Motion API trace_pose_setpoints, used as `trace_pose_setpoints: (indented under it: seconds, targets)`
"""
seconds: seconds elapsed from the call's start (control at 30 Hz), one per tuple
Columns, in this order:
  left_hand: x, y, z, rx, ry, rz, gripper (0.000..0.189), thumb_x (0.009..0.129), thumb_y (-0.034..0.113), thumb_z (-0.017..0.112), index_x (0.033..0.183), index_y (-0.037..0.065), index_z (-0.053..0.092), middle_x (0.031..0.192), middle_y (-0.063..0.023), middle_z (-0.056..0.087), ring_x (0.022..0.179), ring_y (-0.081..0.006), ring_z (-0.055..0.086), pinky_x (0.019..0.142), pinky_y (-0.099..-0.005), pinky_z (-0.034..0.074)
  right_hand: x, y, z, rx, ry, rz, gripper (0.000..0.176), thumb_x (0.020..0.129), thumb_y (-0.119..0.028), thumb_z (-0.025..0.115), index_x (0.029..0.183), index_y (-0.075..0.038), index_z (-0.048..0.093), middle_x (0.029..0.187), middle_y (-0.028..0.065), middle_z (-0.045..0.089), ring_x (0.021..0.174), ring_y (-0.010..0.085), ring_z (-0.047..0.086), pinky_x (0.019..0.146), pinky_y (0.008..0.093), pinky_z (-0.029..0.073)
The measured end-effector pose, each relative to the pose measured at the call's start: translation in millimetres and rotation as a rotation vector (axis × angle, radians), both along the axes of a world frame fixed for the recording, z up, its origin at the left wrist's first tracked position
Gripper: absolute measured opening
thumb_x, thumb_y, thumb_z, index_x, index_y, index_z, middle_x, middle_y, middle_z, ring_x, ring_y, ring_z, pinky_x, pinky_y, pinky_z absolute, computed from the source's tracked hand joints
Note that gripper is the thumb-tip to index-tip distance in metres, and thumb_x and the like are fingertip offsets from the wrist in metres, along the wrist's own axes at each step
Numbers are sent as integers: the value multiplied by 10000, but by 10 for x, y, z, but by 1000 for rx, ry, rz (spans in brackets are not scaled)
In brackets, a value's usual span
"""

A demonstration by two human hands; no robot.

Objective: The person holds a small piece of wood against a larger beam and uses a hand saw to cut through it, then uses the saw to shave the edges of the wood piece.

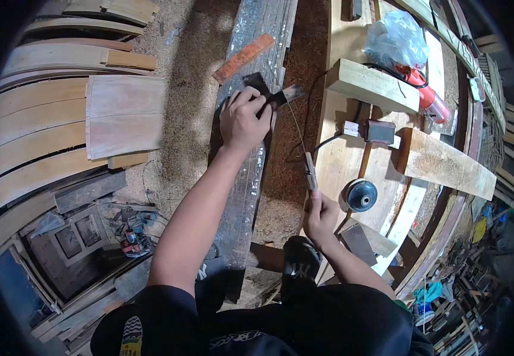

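Note:
My left hand (pixel 246 118) presses down with curled fingers on a dark flat piece (pixel 276 98) lying across the worn plank bench (pixel 246 178). The pale end of that piece sticks out past the bench's right edge. In my right hand (pixel 321 216) is the handle of a handsaw (pixel 310 172), its fingers closed round it. The saw's blade appears edge-on as a thin line running up to the piece's overhanging end. Just beyond my left hand, a reddish-orange strip (pixel 243 58) lies at an angle on the bench.
On the right-hand boards are a round black disc (pixel 361 195), a dark block (pixel 381 132), a thick timber (pixel 372 86), a red power tool (pixel 426 95) with a black cord and a plastic bag (pixel 396 38). Curved planks (pixel 37 130) fill the left side. Sawdust covers the floor (pixel 185 71).

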State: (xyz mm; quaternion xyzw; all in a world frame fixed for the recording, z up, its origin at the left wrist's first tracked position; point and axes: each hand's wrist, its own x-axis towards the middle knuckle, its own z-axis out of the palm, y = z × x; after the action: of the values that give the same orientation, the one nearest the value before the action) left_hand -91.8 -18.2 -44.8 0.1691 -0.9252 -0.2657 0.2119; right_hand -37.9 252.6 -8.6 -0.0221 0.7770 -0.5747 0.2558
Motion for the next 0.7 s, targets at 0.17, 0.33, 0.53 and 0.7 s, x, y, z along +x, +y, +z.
trace_pose_setpoints:
  seconds: [0.17,0.33,0.53,0.7]
  targets:
    - [-1,-15,43,23,17,-57,144,773,110,798,898,43,775,921,-50,684,877,-275,644,775,-401,524,373,607,-68,29,1,72,495,1106,-316,456,744,-4,586,588,-62,450,520,42,370,475,269,253]
    - [2,-43,7,7,24,-82,148,772,125,810,900,56,782,926,-42,688,871,-270,645,774,-398,525,-80,103,-9,-6,-31,38,505,1111,-305,460,716,-8,561,586,-46,438,523,48,374,475,271,260]
    - [-23,-38,26,-5,2,-32,155,773,155,821,893,62,789,927,-39,693,876,-267,650,770,-388,531,-87,-4,58,-1,-13,32,513,1101,-266,470,672,11,519,562,-25,425,534,59,383,478,294,269]
    - [-22,-49,27,27,15,-77,156,776,161,824,895,66,792,917,-38,693,869,-258,650,762,-388,531,313,564,81,27,57,91,515,1104,-272,457,673,4,509,580,-43,433,544,58,392,490,291,265]
